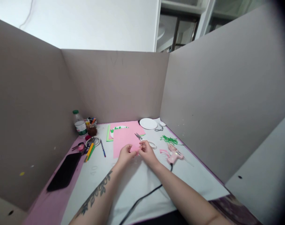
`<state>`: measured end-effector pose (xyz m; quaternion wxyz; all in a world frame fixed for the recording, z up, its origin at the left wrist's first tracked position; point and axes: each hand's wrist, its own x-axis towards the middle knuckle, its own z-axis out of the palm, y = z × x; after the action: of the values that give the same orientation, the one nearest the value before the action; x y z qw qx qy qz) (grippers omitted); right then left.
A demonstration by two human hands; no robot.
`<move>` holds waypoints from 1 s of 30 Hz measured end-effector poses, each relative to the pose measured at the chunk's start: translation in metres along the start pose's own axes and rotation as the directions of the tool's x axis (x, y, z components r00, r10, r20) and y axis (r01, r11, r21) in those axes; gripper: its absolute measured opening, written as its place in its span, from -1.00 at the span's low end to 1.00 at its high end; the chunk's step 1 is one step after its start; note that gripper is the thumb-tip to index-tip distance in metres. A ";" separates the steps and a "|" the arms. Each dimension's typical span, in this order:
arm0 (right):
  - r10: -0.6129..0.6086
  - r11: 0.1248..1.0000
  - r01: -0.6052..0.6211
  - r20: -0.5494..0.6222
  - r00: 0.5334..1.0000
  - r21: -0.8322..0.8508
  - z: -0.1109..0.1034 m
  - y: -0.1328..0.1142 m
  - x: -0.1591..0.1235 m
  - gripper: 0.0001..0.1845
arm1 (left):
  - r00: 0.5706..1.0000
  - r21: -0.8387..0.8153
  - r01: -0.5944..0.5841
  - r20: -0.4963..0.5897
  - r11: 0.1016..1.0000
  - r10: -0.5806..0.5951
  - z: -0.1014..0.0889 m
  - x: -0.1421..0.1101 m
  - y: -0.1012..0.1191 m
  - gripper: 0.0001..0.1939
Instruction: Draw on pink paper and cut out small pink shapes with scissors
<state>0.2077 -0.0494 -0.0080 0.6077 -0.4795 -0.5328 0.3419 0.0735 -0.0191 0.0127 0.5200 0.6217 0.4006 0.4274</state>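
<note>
My left hand (125,155) and my right hand (147,152) meet over the middle of the table, both pinching a small pink paper piece (134,148) between their fingertips. Right behind them lies a larger pink sheet (122,140), with more pink and green sheets (109,132) stacked behind it. Small scissors (144,140) with white handles lie just beyond my right hand. A pink glue gun (174,155) rests to the right, its black cord (142,197) running toward me.
Grey partition walls (114,84) enclose the table on three sides. A black phone (65,171) lies at the left. A bottle (79,124), a pot of pens (92,125), pencils (89,151) and tape sit at the back left. A white disc (148,123) and green shreds (169,139) lie at the back right.
</note>
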 end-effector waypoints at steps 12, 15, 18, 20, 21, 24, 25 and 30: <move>0.295 0.194 -0.049 0.011 0.955 -0.980 -0.050 -0.023 0.036 -0.69 | 0.983 -0.104 -0.005 -0.185 0.995 -0.014 -0.019 0.005 0.006 -0.88; 0.318 0.182 -0.053 0.008 0.948 -0.982 -0.046 -0.019 0.041 -0.57 | 0.981 -0.111 0.016 -0.189 0.994 -0.037 -0.020 0.004 0.007 -0.94; 0.365 0.170 -0.089 -0.022 0.931 -0.981 -0.043 -0.017 0.046 -0.51 | 0.978 -0.113 0.027 -0.202 0.993 -0.049 -0.020 0.005 0.005 -0.94; 0.402 0.171 -0.117 -0.039 0.915 -0.978 -0.045 -0.016 0.049 -0.57 | 0.975 -0.116 0.027 -0.217 0.993 -0.052 -0.020 0.005 0.003 -0.92; 0.403 0.178 -0.129 -0.047 0.914 -0.975 -0.048 -0.016 0.050 -0.60 | 0.972 -0.124 0.026 -0.227 0.992 -0.054 -0.021 0.006 0.003 -0.91; 0.345 0.289 -0.185 -0.079 0.935 -0.939 -0.057 -0.015 0.048 -0.67 | 0.966 -0.185 0.013 -0.251 0.983 -0.060 -0.021 0.006 0.002 -0.91; 0.325 0.379 -0.214 -0.087 0.942 -0.900 -0.058 -0.014 0.046 -0.69 | 0.964 -0.216 0.008 -0.258 0.976 -0.065 -0.020 0.006 0.003 -0.92; 0.368 0.903 -0.326 0.110 0.923 -0.280 -0.041 -0.017 0.024 -0.79 | 0.952 -0.322 -0.032 -0.300 0.946 -0.069 -0.020 0.003 0.012 -0.83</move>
<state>0.2504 -0.0409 0.0167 0.4250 -0.6123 -0.5254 0.4105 0.0560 -0.0112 0.0265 0.5501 0.4504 0.4070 0.5736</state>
